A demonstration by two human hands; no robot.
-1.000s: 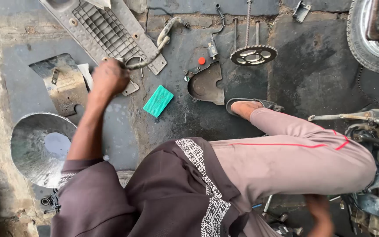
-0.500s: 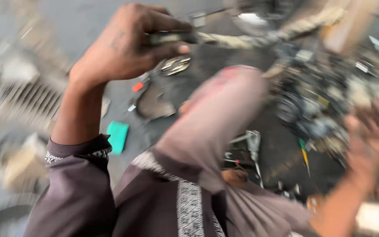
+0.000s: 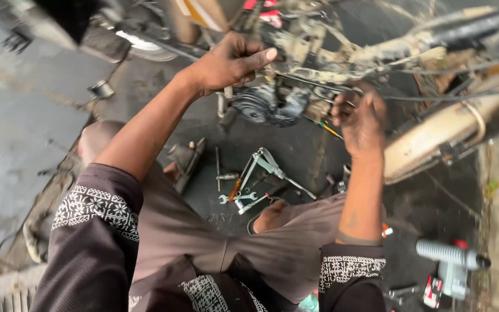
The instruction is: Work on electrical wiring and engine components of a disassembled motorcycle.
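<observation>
My left hand (image 3: 226, 62) is raised to the mud-caked motorcycle frame (image 3: 376, 49), fingers closed on a thin metal rod (image 3: 301, 81) that runs right toward my other hand. My right hand (image 3: 360, 118) is curled around a dark cable (image 3: 428, 97) beside the engine (image 3: 268, 104). Both hands are above the engine, roughly a hand's width apart. What the rod joins to is hidden behind the frame. My knees and brown trousers (image 3: 284, 248) fill the lower middle.
Spanners (image 3: 239, 197) and a long-handled metal tool (image 3: 268, 164) lie on the oily dark floor below the engine. A cream exhaust pipe (image 3: 434, 145) slants at right. A white coil-spring part (image 3: 447, 254) and a red-and-white box (image 3: 433, 290) lie at lower right.
My view swung from the floor parts on the left to the motorcycle. My left hand rose from the floor to the frame, and my right hand came up to the cable.
</observation>
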